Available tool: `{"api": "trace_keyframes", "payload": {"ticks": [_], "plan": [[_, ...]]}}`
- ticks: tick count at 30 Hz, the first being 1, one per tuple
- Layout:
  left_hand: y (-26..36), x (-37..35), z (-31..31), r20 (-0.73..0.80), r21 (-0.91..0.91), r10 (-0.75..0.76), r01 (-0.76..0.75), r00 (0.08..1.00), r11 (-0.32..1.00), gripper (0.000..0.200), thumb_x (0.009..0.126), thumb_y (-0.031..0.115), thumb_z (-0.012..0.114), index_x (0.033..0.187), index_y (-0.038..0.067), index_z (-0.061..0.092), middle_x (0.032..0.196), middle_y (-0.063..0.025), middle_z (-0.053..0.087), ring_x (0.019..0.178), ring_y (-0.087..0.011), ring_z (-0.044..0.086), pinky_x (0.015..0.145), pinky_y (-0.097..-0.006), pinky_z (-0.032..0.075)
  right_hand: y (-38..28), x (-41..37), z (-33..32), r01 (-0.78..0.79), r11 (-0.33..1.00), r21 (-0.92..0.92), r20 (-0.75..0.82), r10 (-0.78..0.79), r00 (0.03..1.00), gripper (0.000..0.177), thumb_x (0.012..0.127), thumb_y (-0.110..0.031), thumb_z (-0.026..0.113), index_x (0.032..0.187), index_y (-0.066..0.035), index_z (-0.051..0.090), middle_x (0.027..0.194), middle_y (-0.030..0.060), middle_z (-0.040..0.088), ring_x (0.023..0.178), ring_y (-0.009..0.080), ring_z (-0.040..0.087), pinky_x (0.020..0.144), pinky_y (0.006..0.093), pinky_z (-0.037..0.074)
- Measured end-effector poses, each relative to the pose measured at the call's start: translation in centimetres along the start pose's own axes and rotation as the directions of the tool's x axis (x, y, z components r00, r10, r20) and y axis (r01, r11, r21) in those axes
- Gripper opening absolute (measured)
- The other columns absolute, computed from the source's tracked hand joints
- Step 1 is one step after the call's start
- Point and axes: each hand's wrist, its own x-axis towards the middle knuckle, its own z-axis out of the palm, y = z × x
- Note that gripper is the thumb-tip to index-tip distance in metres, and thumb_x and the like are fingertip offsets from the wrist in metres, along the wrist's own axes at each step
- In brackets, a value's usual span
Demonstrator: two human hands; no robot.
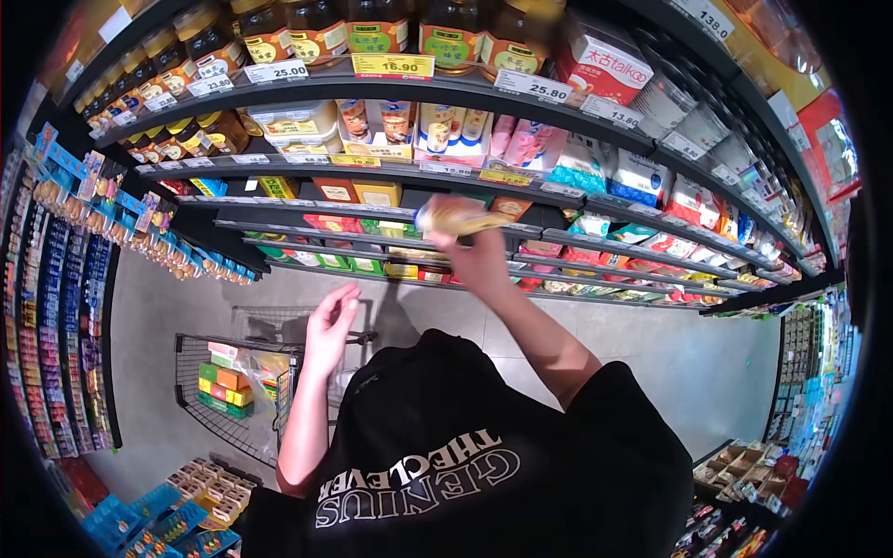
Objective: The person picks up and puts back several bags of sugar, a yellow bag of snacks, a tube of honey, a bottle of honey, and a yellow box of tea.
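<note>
Two hands are raised in front of you, and only one holds anything. Your right hand (479,259) has its grip closed around one end of a pale yellow packet (456,219), held up against the middle shelves (391,172). The packet's long axis runs nearly level, and it sticks out from the grip towards your left, with its far end just in front of the shelf edge. Whether it touches the shelf, you cannot tell, and its label is too blurred to read.

Your left hand (330,321) hangs lower and nearer your chest, fingers loosely spread and the grip empty. It is well apart from the packet and sits above the wire cart (200,391), which holds a few boxes. The right hand is plainly the nearer to the shelves.

Several bits of writing can be read:
- Yellow price tag (393,65) on the top shelf: 16.90.
- White tags along the same shelf: 25.00 (276,71) and 25.80 (532,88).
- Red box (600,70) at upper right: "taikoo".
- Your black shirt (419,474), upside down from here: "THE CLEVER GENIUS".
</note>
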Motion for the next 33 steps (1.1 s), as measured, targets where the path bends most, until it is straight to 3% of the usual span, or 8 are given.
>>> {"api": "trace_keyframes", "payload": {"ticks": [3, 5, 7, 11, 16, 18, 25, 33], "plan": [[-9.0, -2.8, -3.9, -0.096, 0.057, -0.201, 0.207, 0.975, 0.977, 0.034, 0.094, 0.016, 0.072, 0.126, 0.004, 0.067, 0.114, -0.0104, 0.072, 0.109, -0.0198, 0.067, 0.096, -0.0326, 0.050, -0.3, 4.8, -1.6, 0.006, 0.979, -0.203, -0.164, -0.040, 0.986, 0.036, 0.085, -0.001, 0.076, 0.118, 0.000, 0.062, 0.112, 0.0144, 0.067, 0.104, 0.0282, 0.068, 0.092, 0.0365, 0.053], [-14.4, -5.7, -6.8, -0.232, 0.388, -0.132, 0.216, 0.964, 0.896, 0.032, 0.094, 0.020, 0.071, 0.118, -0.001, 0.068, 0.111, -0.0146, 0.072, 0.104, -0.0233, 0.068, 0.095, -0.0356, 0.052, 0.6, 7.2, -2.2, 0.129, 0.937, -0.326, -0.196, -0.200, 0.960, 0.036, 0.085, 0.000, 0.076, 0.118, 0.000, 0.062, 0.112, 0.0156, 0.067, 0.102, 0.0303, 0.068, 0.090, 0.0375, 0.053], [-18.3, -9.1, -9.1, -0.374, 0.441, -0.151, 0.318, 0.915, 0.839, 0.031, 0.094, 0.022, 0.071, 0.115, -0.002, 0.069, 0.112, -0.0171, 0.072, 0.103, -0.0256, 0.068, 0.096, -0.0376, 0.052, 1.7, 8.6, -2.2, 0.160, 0.916, -0.368, -0.187, -0.242, 0.952, 0.038, 0.086, -0.002, 0.075, 0.121, 0.000, 0.060, 0.111, 0.0173, 0.067, 0.100, 0.0334, 0.068, 0.088, 0.0385, 0.054], [-23.8, -14.8, -12.0, -0.480, 0.255, -0.321, 0.479, 0.817, 0.840, 0.025, 0.096, 0.021, 0.068, 0.109, 0.000, 0.070, 0.093, -0.0126, 0.075, 0.085, -0.0252, 0.071, 0.084, -0.0367, 0.054, 2.9, 9.7, -2.0, -0.029, 0.961, -0.275, -0.162, -0.016, 0.987, 0.041, 0.089, -0.011, 0.074, 0.123, 0.002, 0.055, 0.109, 0.0204, 0.067, 0.099, 0.0402, 0.066, 0.087, 0.0430, 0.052], [-24.7, -18.1, -9.9, -0.562, 0.243, -0.448, 0.656, 0.696, 0.714, 0.052, 0.104, 0.050, 0.049, 0.102, 0.004, 0.073, 0.082, -0.0138, 0.074, 0.080, -0.0288, 0.071, 0.075, -0.0424, 0.052, 3.8, 10.4, -1.5, -0.056, 0.812, -0.581, -0.149, -0.038, 0.988, 0.046, 0.084, -0.019, 0.079, 0.116, 0.002, 0.054, 0.104, 0.0264, 0.067, 0.098, 0.0445, 0.065, 0.084, 0.0518, 0.050], [-22.3, -17.7, -8.7, -0.586, 0.322, -0.415, 0.670, 0.696, 0.669, 0.052, 0.105, 0.051, 0.047, 0.102, 0.006, 0.073, 0.085, -0.0139, 0.074, 0.082, -0.0316, 0.071, 0.076, -0.0447, 0.052, 3.6, 10.8, -1.4, -0.201, 0.722, -0.662, -0.140, 0.145, 0.980, 0.048, 0.083, -0.026, 0.080, 0.112, 0.001, 0.054, 0.108, 0.0272, 0.068, 0.100, 0.0451, 0.066, 0.086, 0.0527, 0.052], [-20.8, -17.0, -7.3, -0.653, 0.479, -0.307, 0.692, 0.692, 0.540, 0.049, 0.105, 0.050, 0.043, 0.098, 0.011, 0.071, 0.083, -0.0165, 0.072, 0.083, -0.0416, 0.069, 0.073, -0.0533, 0.050, 4.4, 11.5, -1.2, -0.237, 0.593, -0.770, -0.202, 0.126, 0.971, 0.047, 0.084, -0.032, 0.079, 0.110, 0.002, 0.060, 0.111, 0.0274, 0.070, 0.099, 0.0446, 0.068, 0.088, 0.0526, 0.053], [-19.7, -17.1, -6.4, -0.665, 0.543, -0.233, 0.673, 0.710, 0.502, 0.047, 0.106, 0.047, 0.042, 0.098, 0.010, 0.069, 0.083, -0.0209, 0.070, 0.080, -0.0461, 0.066, 0.069, -0.0568, 0.049, 4.8, 10.5, -0.8, -0.157, 0.796, -0.585, -0.264, -0.004, 0.965, 0.030, 0.085, -0.022, 0.079, 0.102, -0.002, 0.066, 0.080, 0.0185, 0.069, 0.077, 0.0384, 0.069, 0.073, 0.0482, 0.054]]}}
